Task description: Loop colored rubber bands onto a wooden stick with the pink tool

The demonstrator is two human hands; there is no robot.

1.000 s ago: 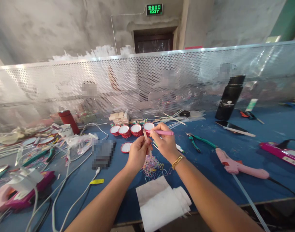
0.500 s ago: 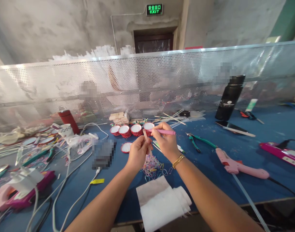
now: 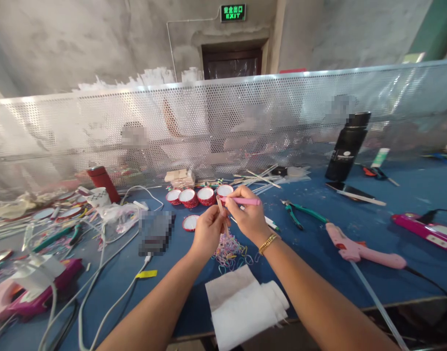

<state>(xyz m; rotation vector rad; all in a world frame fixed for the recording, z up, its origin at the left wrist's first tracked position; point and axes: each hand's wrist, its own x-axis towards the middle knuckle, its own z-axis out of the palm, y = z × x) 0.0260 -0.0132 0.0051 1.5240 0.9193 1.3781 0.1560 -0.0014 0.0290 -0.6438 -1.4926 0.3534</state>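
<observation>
My left hand [image 3: 208, 230] is closed on a thin pale stick [image 3: 219, 203] that stands nearly upright between its fingers. My right hand [image 3: 247, 214] pinches a pink pen-like tool [image 3: 247, 201], its tip at the upper part of the stick. Both hands are close together above a heap of small coloured loops [image 3: 229, 251]. Behind them sit several red round tins with white tops [image 3: 206, 196], and another such tin [image 3: 190, 223] lies left of my left hand. A folded white cloth [image 3: 245, 307] is nearer the table's front edge.
Green-handled pliers [image 3: 304, 212], a pink glue gun [image 3: 355, 246] and a black bottle [image 3: 348, 148] are on the right. On the left are a phone [image 3: 155, 234], white cables, a red bottle [image 3: 103, 184] and a magenta power strip [image 3: 58, 282]. A perforated metal screen [image 3: 223, 126] crosses behind.
My right hand and the pink tool have shifted slightly left, closer to my left hand. The stick stays in my left hand.
</observation>
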